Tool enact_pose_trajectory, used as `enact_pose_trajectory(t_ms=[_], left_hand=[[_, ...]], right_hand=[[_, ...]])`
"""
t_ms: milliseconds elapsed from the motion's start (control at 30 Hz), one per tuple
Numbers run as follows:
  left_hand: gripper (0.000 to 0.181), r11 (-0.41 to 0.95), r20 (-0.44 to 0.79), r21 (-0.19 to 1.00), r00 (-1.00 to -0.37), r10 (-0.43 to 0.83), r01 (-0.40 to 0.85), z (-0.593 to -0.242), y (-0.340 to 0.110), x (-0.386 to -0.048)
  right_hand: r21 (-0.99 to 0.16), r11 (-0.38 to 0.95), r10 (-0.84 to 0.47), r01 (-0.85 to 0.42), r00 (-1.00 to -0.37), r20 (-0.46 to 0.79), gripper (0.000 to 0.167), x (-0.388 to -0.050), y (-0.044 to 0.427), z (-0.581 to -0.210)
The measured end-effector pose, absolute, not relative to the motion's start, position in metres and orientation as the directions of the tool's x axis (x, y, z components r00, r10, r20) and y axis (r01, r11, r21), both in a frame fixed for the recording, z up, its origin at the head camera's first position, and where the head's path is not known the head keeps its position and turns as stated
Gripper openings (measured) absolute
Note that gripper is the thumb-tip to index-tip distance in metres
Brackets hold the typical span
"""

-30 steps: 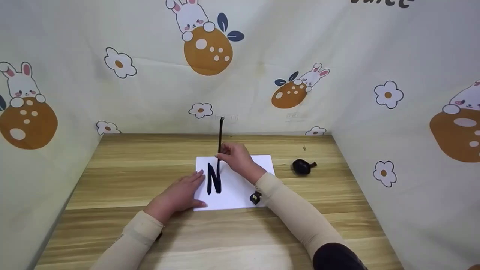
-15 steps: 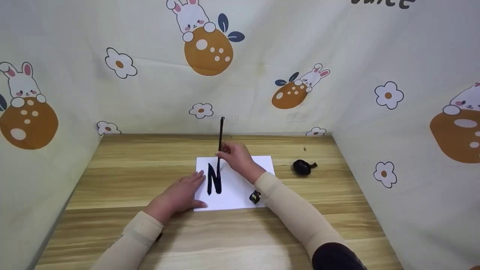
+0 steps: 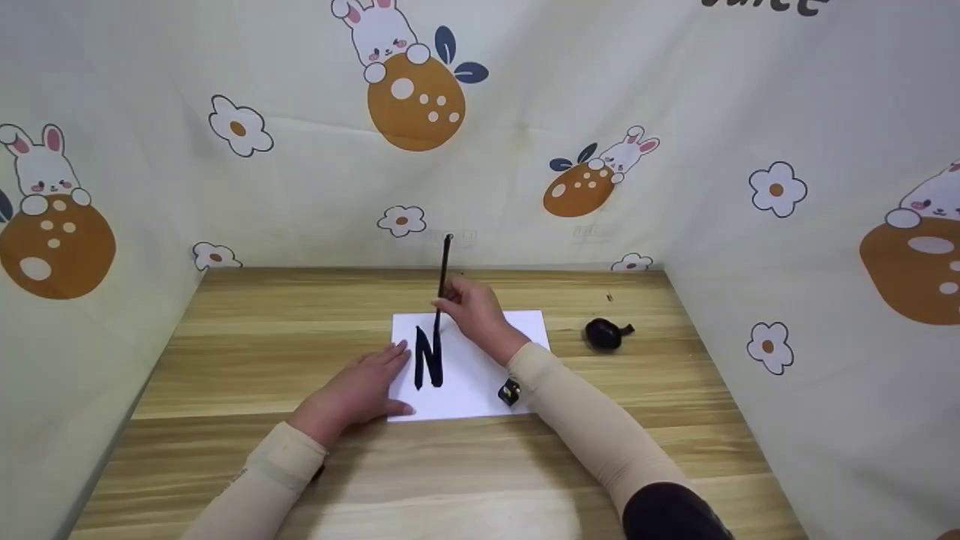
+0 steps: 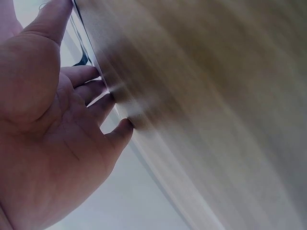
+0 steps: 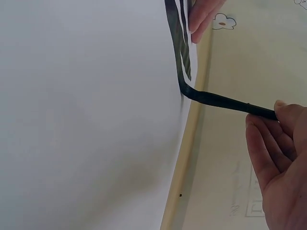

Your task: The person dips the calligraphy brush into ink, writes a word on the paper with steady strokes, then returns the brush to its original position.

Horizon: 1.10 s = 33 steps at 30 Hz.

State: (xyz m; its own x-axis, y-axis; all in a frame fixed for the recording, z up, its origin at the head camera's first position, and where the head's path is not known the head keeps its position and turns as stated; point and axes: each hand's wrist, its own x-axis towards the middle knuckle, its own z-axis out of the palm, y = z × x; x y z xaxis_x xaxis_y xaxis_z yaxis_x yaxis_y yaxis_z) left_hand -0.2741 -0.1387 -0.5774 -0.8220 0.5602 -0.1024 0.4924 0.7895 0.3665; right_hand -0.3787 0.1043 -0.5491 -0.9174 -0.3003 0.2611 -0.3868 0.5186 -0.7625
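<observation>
Head view: a brush [image 3: 445, 266] is pinched near-upright by the right hand [image 3: 476, 309], presumably for stroke control, tip at the black N's [image 3: 428, 358] far right end. Paper [image 3: 472, 390], mid-table [image 3: 285, 337], is pressed at left by the left hand [image 3: 358, 386], fingers outstretched, probably against slipping.

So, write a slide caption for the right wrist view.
Right hand pinching a black paintbrush, its tip bent against white paper.

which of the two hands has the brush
The right hand pinches the brush; the left hand instead rests at the left edge of the paper.
</observation>
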Motion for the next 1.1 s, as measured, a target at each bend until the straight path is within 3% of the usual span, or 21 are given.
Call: enact_pose_trajectory(t_ms=[433, 733, 1100], left_hand=[[0.102, 0.789, -0.101, 0.357, -0.818, 0.566, 0.501, -0.5776, -0.1393, -0.2743], [0.103, 0.788, -0.101, 0.359, -0.819, 0.565, 0.5, -0.5775, -0.1394, -0.2736], [0.102, 0.786, -0.097, 0.369, -0.821, 0.563, 0.495, -0.5794, -0.1399, -0.2746]], right_hand=[[-0.787, 0.501, -0.276, -0.36, -0.928, 0.249, 0.01, -0.3799, 0.1045, -0.5492], [-0.77, 0.507, -0.278, -0.387, -0.919, 0.278, 0.006, -0.3806, 0.104, -0.5509], [-0.748, 0.513, -0.276, -0.421, -0.906, 0.321, 0.013, -0.3831, 0.1044, -0.5531]])
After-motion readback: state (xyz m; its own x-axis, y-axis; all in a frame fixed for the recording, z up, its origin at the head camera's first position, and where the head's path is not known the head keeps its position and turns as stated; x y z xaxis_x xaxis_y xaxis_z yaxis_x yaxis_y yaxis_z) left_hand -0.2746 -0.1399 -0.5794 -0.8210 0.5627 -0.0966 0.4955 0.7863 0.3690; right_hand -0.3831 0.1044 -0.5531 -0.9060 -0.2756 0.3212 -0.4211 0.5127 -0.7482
